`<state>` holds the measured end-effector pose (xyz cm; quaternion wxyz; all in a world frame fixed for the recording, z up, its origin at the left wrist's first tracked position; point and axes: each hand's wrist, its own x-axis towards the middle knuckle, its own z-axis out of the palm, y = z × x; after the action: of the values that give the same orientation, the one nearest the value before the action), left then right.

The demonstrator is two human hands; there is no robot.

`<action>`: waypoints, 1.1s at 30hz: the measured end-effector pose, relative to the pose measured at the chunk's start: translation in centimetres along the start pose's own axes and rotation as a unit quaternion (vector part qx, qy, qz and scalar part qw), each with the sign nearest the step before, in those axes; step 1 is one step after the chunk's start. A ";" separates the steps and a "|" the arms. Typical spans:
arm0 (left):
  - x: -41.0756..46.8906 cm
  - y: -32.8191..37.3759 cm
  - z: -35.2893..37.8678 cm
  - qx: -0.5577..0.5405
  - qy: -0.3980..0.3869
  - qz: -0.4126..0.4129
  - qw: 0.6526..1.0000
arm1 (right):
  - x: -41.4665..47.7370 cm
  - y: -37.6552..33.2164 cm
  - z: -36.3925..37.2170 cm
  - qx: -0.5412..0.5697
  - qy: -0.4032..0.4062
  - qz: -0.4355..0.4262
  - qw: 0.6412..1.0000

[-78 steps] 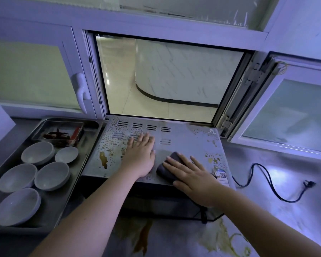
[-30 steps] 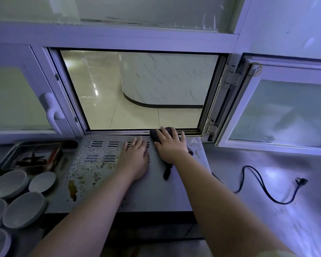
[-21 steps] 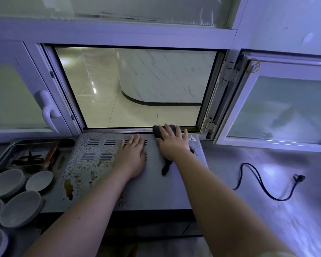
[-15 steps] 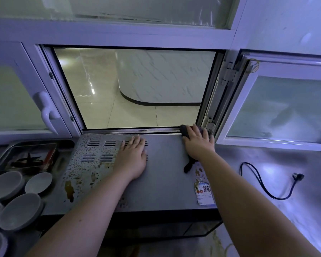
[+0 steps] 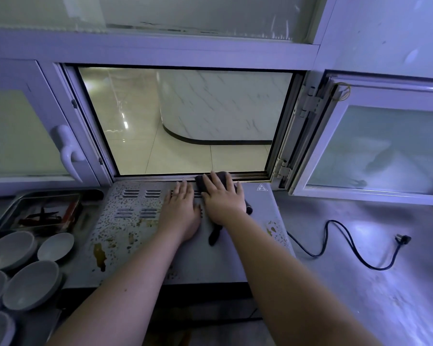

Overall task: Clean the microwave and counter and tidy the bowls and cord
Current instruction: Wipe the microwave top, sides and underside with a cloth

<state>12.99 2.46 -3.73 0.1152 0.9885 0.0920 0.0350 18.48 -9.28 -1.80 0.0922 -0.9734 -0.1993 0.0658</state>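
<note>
Since a moment ago our right hand (image 5: 223, 198) has slid the cloth (image 5: 227, 178) left along the back edge of the microwave (image 5: 225, 260), from the rear right corner to just beside our left hand (image 5: 181, 213). We see the microwave's grey top wiped plain through the middle, while brown specks and a larger drip stain (image 5: 99, 255) cover its left part around the vent slots (image 5: 138, 203), and a smaller patch marks the right edge. It sits on the tabletop (image 5: 360, 295) against the sill of an open window (image 5: 185, 121). To its left a metal tray (image 5: 90, 192) carries several grey bowls (image 5: 31, 284) and a shallow dish of red peppers (image 5: 43, 213). To its right the black cord (image 5: 348, 245) snakes loose across the tabletop, its plug (image 5: 403, 238) lying free. Our right fingers (image 5: 216, 178) lie straight and spread, pressing the dark cloth flat, its tail trailing beneath the wrist. Our left fingers (image 5: 183, 189) lie straight and together, palm down on the slots, holding nothing.
</note>
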 end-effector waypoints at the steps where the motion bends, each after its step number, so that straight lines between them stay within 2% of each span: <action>1: 0.0 0.0 0.0 0.005 -0.001 0.002 1.000 | -0.1 1.0 -0.2 -0.004 -0.001 -0.002 1.000; 6: 0.0 -0.2 0.3 0.005 -0.010 0.006 1.000 | -1.9 6.9 -1.7 -0.009 0.007 0.053 0.999; 10: 0.0 -0.1 0.1 0.006 -0.019 0.003 1.000 | -5.2 8.8 -1.8 -0.012 0.009 0.065 0.998; 18: 0.2 -0.4 -0.8 0.027 -0.077 0.024 0.996 | -12.1 5.8 -0.9 -0.049 -0.039 -0.116 0.991; 22: -1.1 -1.5 -2.2 0.048 -0.104 0.039 0.993 | -9.6 5.0 -0.8 -0.039 -0.024 -0.107 0.993; 27: -4.3 -3.1 -2.4 0.061 -0.044 0.037 0.996 | -2.5 3.4 -0.9 -0.041 -0.011 -0.064 0.997; 33: -5.2 -4.1 -1.7 0.060 -0.059 0.023 0.996 | 1.9 1.3 -0.8 -0.040 -0.019 -0.022 0.999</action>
<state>7.05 5.74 -3.29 0.0606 0.9957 0.0645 -0.0268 20.79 -9.84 -1.47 0.0509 -0.9702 -0.2252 0.0740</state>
